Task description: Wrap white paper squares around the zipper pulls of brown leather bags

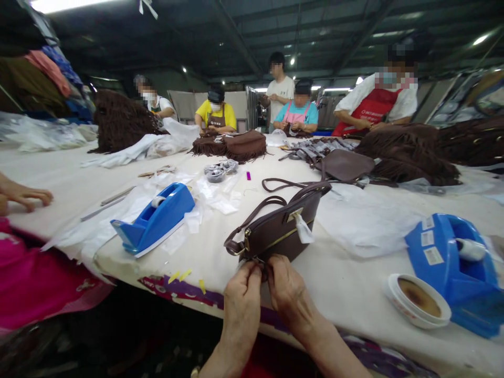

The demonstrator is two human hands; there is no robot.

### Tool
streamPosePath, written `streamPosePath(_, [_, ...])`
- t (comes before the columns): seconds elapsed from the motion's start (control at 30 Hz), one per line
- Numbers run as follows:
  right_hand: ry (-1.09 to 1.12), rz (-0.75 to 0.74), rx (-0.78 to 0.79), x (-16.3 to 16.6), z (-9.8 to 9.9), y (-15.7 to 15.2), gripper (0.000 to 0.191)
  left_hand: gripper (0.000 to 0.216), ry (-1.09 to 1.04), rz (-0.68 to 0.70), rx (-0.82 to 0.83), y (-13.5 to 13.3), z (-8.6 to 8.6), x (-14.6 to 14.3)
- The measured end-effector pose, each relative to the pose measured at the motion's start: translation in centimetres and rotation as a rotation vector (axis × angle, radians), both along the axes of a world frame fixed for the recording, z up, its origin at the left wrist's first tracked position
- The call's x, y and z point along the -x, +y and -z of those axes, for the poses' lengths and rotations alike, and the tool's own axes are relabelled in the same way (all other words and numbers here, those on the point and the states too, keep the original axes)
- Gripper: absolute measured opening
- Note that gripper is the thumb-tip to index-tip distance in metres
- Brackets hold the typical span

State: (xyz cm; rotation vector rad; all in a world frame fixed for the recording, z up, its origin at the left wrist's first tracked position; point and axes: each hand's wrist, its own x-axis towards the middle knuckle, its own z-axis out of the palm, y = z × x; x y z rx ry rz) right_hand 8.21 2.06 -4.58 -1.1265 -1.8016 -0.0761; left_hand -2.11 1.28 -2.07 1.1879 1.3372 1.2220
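**Fingertips (252, 278) of both hands pinched at the near end of a brown bag**

The left hand (242, 299) and the right hand (290, 294) meet at the near edge of the table (350, 278), thumbs and fingers drawn in tight, apparently gripping a small dark piece (263, 272) between them. The brown bag (275, 226) stands just beyond, tilted, its near lower end against the fingers.

The bag looks largely made up: its strap (258, 212) is on, a gold-coloured zip runs along its side, and a white wrap (304, 230) hangs from the metal fitting. The detail under the fingers seems unfinished, since both hands are busy there. Whether other parts remain to be handled cannot be judged.

The fingers hide most of the dark piece; it could be a strap end or a fitting. The bag's far side is out of sight, and the left wrist is cut off below.

To the near right, a white tub (399, 307) touches or almost touches a blue tape dispenser (452, 296); another blue dispenser (157, 220) sits left. At the left edge lies a co-worker's hand (33, 197), its arm cut off. Farther off are a second bag (346, 165) and fringed brown goods (246, 146); beyond them, co-workers (301, 113) whose handwork is too small to read.
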Motion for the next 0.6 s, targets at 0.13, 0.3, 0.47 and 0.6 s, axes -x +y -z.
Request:
streamPosePath(0.13, [-0.005,0.063,-0.007,1.5,-0.6,-1.7,0.024,0.024,-0.255,-0.13,0.141,-0.2,-0.5,-1.2])
streamPosePath(0.3, [-0.019,0.15,0.056,-0.9,-2.3,-3.9,0.02,0.02,-0.389,-0.26,0.2,0.9,-0.5,-1.8])
streamPosePath(0.47, [-0.153,0.597,-0.075,-11.1,-3.6,-7.5,0.013,0.025,-0.313,-0.171,0.216,3.0,-1.3,0.6])
streamPosePath(0.6, [-0.439,0.887,0.157,-16.6,-2.6,-9.2,0.034,0.031,-0.208,-0.023,0.29,4.0,-1.9,2.0])
